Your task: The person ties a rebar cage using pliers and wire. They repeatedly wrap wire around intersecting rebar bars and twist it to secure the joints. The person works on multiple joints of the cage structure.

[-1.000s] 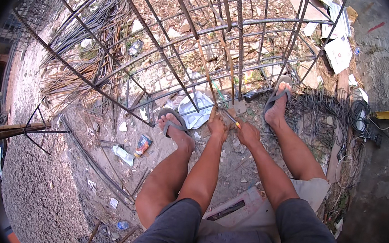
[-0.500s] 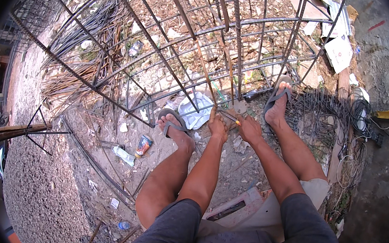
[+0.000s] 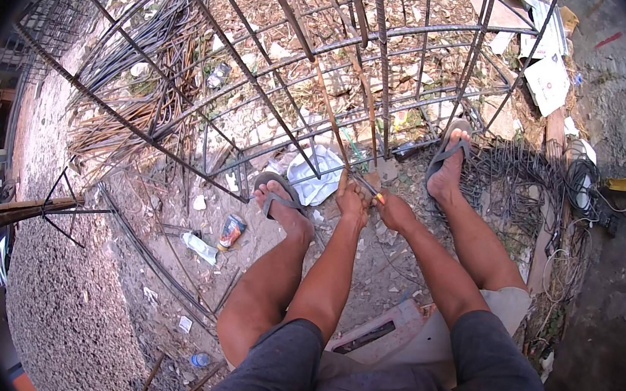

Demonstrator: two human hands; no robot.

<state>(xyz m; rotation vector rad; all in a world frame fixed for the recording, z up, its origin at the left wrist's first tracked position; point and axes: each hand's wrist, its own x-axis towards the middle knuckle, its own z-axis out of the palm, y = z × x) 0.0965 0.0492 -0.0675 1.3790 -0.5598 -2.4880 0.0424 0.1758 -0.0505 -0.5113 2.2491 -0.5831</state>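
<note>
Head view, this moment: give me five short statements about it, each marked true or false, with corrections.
1. The right hand holds a tool with a red-and-yellow handle. True.
2. The hands are spread wide apart. False: the left hand is close beside the right.
3. Both feet are in closed boots. False: they wear open sandals.
4. A steel bar frame stands beyond the hands. True.
5. The white sheet lies right of the right foot. False: it lies beside the left foot.

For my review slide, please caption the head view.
Right hand gripping a red-and-yellow tool, left hand close beside it, near a frame of steel bars.
</note>
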